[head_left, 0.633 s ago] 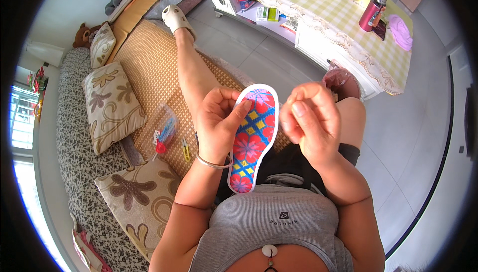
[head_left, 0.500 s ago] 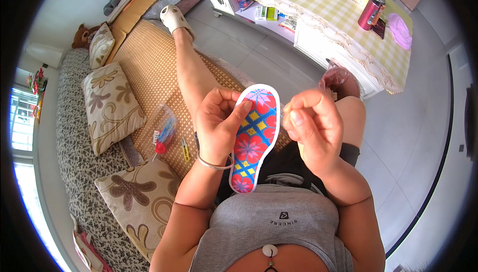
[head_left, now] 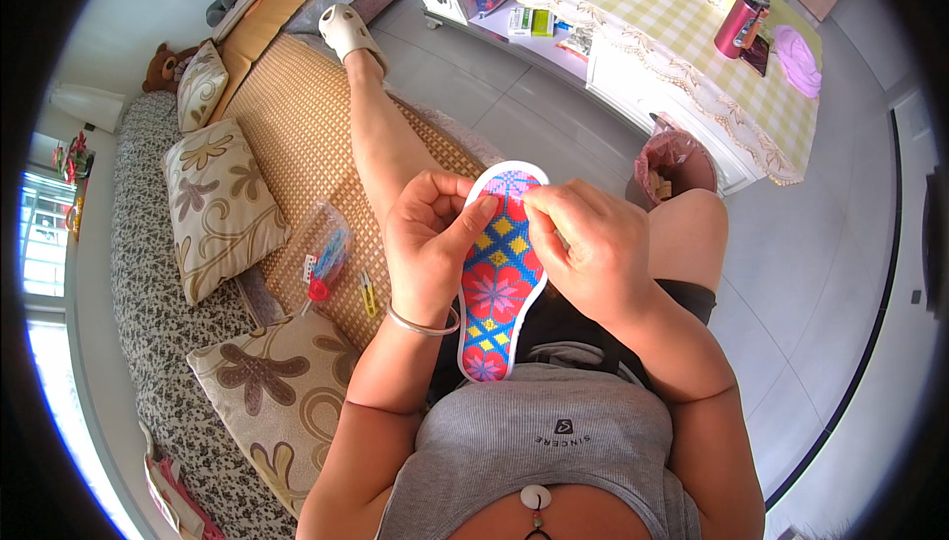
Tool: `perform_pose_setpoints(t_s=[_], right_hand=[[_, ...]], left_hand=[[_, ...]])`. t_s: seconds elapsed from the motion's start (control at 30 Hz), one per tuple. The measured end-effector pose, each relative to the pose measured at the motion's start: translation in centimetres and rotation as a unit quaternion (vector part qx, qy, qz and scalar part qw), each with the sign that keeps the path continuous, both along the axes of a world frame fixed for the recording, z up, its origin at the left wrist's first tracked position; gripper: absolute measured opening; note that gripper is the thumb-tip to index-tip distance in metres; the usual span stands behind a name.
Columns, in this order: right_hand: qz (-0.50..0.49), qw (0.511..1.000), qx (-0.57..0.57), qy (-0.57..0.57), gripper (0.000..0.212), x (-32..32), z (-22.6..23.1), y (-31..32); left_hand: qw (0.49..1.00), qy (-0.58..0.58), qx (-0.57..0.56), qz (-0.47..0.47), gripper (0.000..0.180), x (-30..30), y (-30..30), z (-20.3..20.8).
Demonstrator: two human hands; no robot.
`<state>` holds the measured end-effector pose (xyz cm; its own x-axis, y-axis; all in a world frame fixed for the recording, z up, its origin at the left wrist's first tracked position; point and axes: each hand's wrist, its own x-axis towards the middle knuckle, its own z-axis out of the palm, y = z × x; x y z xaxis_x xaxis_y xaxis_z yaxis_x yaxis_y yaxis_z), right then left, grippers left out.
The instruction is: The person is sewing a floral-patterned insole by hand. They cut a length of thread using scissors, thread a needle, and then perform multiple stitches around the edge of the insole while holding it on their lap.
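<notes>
An embroidered insole [head_left: 496, 291] with a white rim is held upright in front of my body. Its face carries red and pink flowers, blue lattice and yellow diamonds. My left hand [head_left: 435, 228] grips its left edge near the top, thumb on the patterned face and fingers behind. At the upper right edge, my right hand [head_left: 593, 243] is pinched with its fingertips against the stitched face. What sits in that pinch is too small and covered to make out.
On the woven mat [head_left: 297, 115] to my left lie a clear bag of blue thread [head_left: 331, 251] and a yellow cutter [head_left: 368, 295]. Patterned cushions [head_left: 223, 209] rest beside them. A lined bin [head_left: 677, 166] stands beyond my right knee, near a cloth-covered cabinet [head_left: 633, 16] holding a red flask [head_left: 741, 21].
My right hand has moved left, from beside the insole onto its upper right edge. My left hand keeps its grip, and the insole has barely shifted.
</notes>
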<state>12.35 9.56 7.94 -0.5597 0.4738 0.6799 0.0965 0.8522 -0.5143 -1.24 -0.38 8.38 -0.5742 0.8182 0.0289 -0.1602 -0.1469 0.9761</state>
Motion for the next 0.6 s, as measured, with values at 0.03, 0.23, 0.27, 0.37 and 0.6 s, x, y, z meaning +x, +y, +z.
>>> perform_pose_setpoints(t_s=[0.03,0.23,0.27,0.37,0.6], right_hand=[[-0.003,1.0,-0.001,0.002,0.014,-0.03,0.01,0.0],[-0.006,1.0,-0.008,-0.003,0.015,-0.12,0.09,-0.1],[-0.003,1.0,-0.011,-0.009,0.015,-0.03,0.27,-0.11],[0.001,1.0,-0.016,-0.018,0.015,0.01,0.34,-0.12],[0.004,1.0,-0.015,-0.023,0.017,0.01,0.29,-0.2]], left_hand=[[1.0,0.0,-0.003,0.0,0.013,0.06,-0.01,0.15],[1.0,0.001,-0.008,0.003,0.012,0.34,0.03,0.48],[1.0,0.004,-0.007,0.003,0.012,0.34,0.03,0.44],[1.0,0.008,-0.006,-0.003,0.012,0.26,-0.05,0.3],[1.0,-0.001,0.003,-0.009,0.012,0.27,-0.15,0.19]])
